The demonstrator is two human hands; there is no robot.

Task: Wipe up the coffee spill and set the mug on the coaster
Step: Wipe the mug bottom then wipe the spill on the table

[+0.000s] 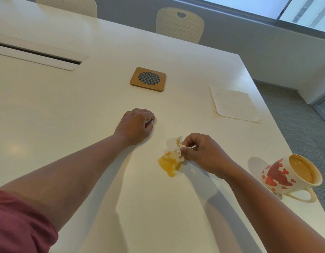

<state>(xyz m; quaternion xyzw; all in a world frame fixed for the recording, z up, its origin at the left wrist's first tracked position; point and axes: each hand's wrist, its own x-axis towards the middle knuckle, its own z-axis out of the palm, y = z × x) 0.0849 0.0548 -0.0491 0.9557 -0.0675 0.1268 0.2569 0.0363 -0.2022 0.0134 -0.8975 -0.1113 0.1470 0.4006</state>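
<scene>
My right hand (201, 152) pinches a crumpled white tissue (173, 145) whose lower part is soaked yellow-brown and hangs just above or on the white table (85, 106). My left hand (136, 125) rests as a loose fist on the table to the left, with a scrap of white tissue showing at its fingertips. A cream mug with red hearts (285, 174), coffee inside, stands at the right table edge, handle toward me. The wooden coaster with a dark mesh centre (148, 79) lies farther back, bare.
A flat paper napkin (234, 104) lies at the right behind the mug. A cable slot (35, 52) runs along the table's left. Two white chairs (180, 24) stand at the far side. The table's right edge drops to grey carpet (304, 125).
</scene>
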